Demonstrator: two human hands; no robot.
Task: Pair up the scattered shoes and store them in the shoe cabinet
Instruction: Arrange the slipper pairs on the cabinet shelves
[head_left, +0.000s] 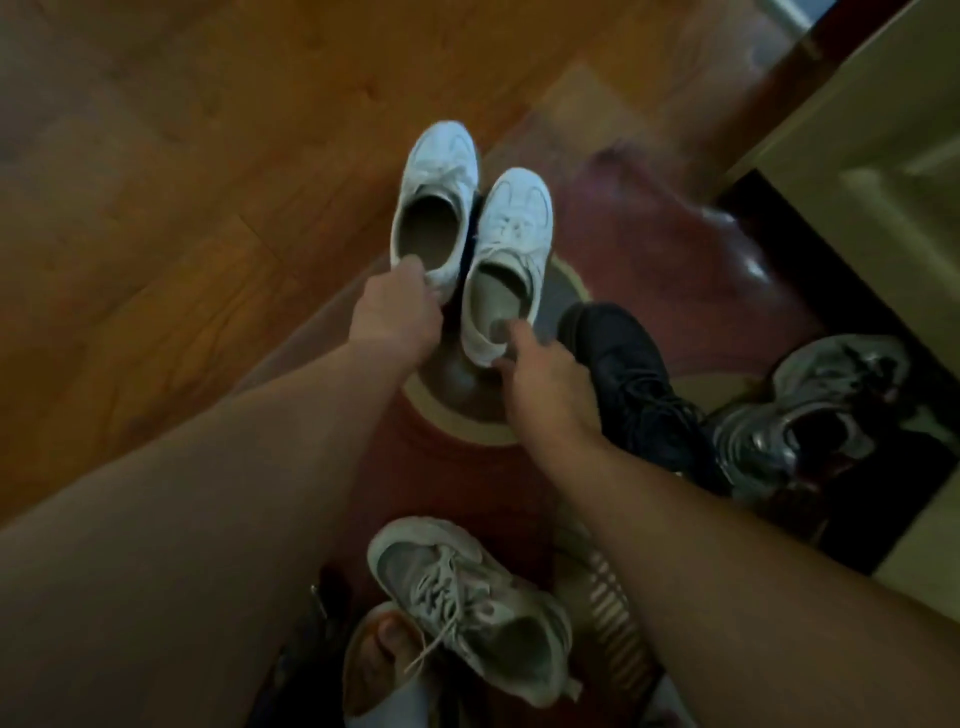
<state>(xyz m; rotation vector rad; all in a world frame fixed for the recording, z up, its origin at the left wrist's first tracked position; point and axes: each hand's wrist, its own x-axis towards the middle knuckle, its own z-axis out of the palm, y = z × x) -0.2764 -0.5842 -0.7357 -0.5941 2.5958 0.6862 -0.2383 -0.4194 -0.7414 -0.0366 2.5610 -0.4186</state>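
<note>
My left hand (397, 306) pinches the heel rim of one white sneaker (436, 205); my right hand (545, 384) hooks its fingers into the heel of the other white sneaker (511, 260), side by side above the rug (649, 260). Motion blur hides my fingertips. A grey sneaker (467, 597) lies near my foot.

Left hand (397, 312), right hand (545, 389): both bare. Left forearm (208, 467) and right forearm (701, 545) uncovered as far back from the hands as can be seen. Well behind the hands, close in to the body: one foot (387, 652), toes exposed, sitting in an open-toe slipper (356, 670) with a pale, orange-tinged rim. Just behind the foot, a patch of light whitish cloth (384, 719); too blurred to say what garment it is.
</note>
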